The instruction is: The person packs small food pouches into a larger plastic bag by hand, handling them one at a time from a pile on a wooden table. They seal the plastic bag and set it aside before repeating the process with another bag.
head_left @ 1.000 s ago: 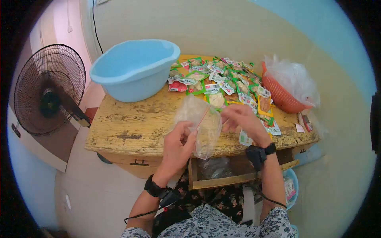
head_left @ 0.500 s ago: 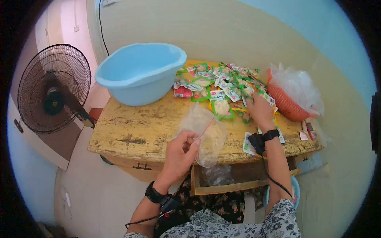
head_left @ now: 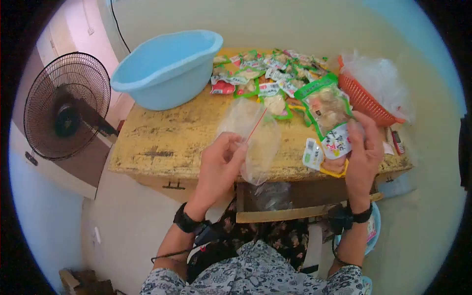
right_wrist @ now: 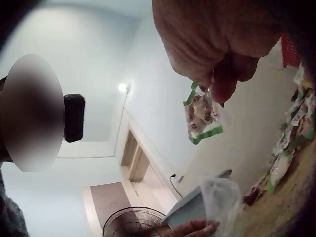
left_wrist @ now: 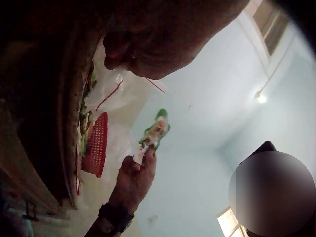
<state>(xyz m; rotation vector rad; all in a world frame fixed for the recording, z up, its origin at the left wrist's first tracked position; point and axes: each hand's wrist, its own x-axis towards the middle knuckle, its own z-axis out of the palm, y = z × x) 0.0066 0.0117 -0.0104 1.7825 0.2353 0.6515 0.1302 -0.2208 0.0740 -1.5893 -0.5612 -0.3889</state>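
Observation:
In the head view my left hand (head_left: 221,164) pinches the edge of a clear bag (head_left: 258,147) with a red zip line, held over the table's front. My right hand (head_left: 363,155) grips the lower end of a green-edged food packet (head_left: 325,108), which is raised above the tabletop. The same packet (right_wrist: 201,116) hangs from the thumb and fingers in the right wrist view. Behind it lies a pile of small packets (head_left: 275,73). The left wrist view shows the bag (left_wrist: 111,94) below the left fingers.
A blue basin (head_left: 167,69) stands at the table's back left. At the right is a red basket (head_left: 366,101) with clear plastic bags. A drawer (head_left: 275,215) stands pulled out below the front edge. A fan (head_left: 66,108) is at the left.
My right hand has gone from beside the bag to the pile, then drawn back to the right with a packet gripped. My left hand still pinches the bag.

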